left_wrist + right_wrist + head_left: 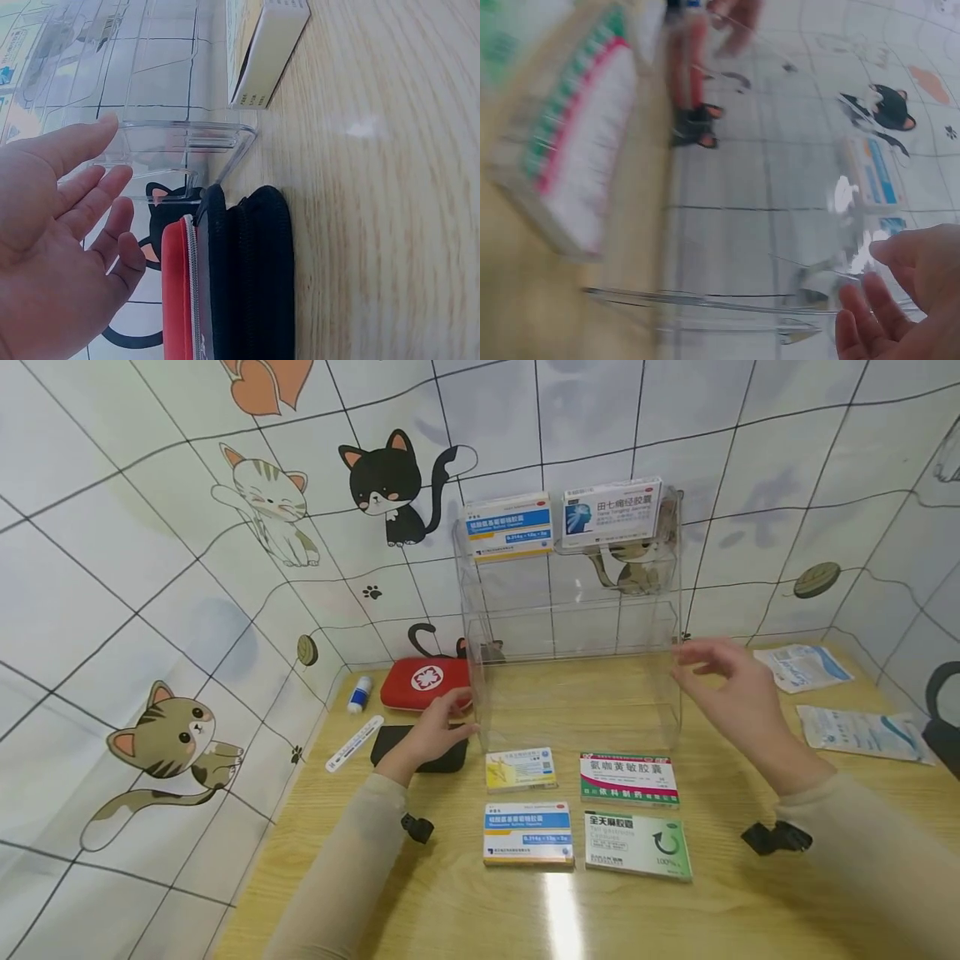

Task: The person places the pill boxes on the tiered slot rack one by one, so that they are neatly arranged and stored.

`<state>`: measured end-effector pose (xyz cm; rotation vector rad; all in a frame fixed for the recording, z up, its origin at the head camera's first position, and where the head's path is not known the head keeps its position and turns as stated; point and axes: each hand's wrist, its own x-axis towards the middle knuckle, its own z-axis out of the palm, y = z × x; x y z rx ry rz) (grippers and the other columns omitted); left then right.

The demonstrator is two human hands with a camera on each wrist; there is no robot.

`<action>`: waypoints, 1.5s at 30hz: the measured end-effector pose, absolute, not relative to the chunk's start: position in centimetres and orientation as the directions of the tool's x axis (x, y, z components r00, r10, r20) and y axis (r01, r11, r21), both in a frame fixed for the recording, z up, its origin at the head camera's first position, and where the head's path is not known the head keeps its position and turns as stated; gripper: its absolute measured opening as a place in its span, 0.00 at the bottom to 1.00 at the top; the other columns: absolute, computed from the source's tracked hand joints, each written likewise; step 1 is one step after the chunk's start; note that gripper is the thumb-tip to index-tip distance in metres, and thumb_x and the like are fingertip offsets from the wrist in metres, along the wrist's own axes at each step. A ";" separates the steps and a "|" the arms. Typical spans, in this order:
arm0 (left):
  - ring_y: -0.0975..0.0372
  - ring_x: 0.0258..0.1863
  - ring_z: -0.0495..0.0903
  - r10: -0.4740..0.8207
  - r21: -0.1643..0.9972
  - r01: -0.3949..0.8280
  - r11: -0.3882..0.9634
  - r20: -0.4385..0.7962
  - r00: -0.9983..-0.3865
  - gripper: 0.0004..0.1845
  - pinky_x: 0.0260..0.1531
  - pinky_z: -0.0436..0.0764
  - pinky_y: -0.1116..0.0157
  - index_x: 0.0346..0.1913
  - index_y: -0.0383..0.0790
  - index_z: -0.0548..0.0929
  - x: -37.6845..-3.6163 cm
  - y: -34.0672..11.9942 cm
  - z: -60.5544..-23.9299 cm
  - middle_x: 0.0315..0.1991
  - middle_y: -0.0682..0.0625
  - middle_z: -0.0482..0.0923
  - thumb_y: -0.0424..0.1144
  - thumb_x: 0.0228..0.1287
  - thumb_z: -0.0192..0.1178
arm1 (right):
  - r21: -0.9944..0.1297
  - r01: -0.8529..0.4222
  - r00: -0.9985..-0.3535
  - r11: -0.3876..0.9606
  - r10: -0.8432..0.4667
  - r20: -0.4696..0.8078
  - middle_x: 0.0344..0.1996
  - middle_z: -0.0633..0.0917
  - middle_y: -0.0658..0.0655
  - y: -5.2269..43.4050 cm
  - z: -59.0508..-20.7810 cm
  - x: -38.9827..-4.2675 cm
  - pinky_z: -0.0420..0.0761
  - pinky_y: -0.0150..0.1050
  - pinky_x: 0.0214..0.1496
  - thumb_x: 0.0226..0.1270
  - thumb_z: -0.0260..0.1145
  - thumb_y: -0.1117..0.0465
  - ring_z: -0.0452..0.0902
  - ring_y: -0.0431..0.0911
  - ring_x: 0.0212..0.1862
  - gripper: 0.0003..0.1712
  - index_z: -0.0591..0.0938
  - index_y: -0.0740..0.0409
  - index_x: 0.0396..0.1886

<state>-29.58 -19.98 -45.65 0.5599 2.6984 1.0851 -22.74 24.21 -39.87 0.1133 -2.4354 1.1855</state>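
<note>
A clear acrylic tiered rack (577,656) stands against the tiled wall. My left hand (437,728) is beside its left side, fingers loosely bent and thumb apart, nothing held in the left wrist view. At the rack's right side is my right hand (723,681), its fingers relaxed with a gap to the thumb. On the top tier stand a blue-and-white medicine box (510,527) and a white medicine box (612,514). In front of the rack lie a yellow-and-white box (520,769), a green-and-magenta box (628,778), another blue-and-white box (527,833) and a green-and-white box (637,845).
Left of the rack are a red first-aid case (412,683), a black zip case (390,745), a white strip (355,743) and a small blue-and-white bottle (360,694). Two white packets (802,667) lie at the right, near a dark object (943,727) at the edge.
</note>
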 end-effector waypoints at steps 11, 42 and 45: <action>0.50 0.60 0.73 0.413 0.708 0.287 0.645 -0.008 -0.911 0.35 0.60 0.78 0.49 0.76 0.48 0.66 -29.9 -19.9 -46.0 0.68 0.40 0.72 0.43 0.70 0.68 | -0.610 -0.249 -0.968 0.752 -0.210 0.136 0.52 0.88 0.60 26.1 -46.7 -18.3 0.81 0.32 0.36 0.65 0.76 0.58 0.84 0.50 0.45 0.19 0.87 0.54 0.55; 0.51 0.60 0.75 0.400 0.695 0.276 0.664 -0.018 -0.916 0.35 0.58 0.79 0.51 0.75 0.48 0.66 -30.0 -20.2 -45.9 0.67 0.43 0.74 0.41 0.70 0.68 | -0.638 -0.284 -0.947 0.716 -0.107 0.303 0.45 0.91 0.59 25.1 -44.0 -18.9 0.87 0.33 0.40 0.65 0.76 0.62 0.90 0.57 0.43 0.13 0.89 0.53 0.49; 0.51 0.60 0.74 0.403 0.692 0.276 0.667 -0.024 -0.915 0.36 0.58 0.79 0.51 0.76 0.47 0.66 -30.1 -20.1 -45.8 0.67 0.41 0.74 0.43 0.70 0.68 | -0.644 -0.298 -0.928 0.704 -0.058 0.367 0.45 0.91 0.57 24.1 -41.9 -20.0 0.79 0.20 0.38 0.68 0.75 0.58 0.90 0.57 0.45 0.13 0.89 0.50 0.51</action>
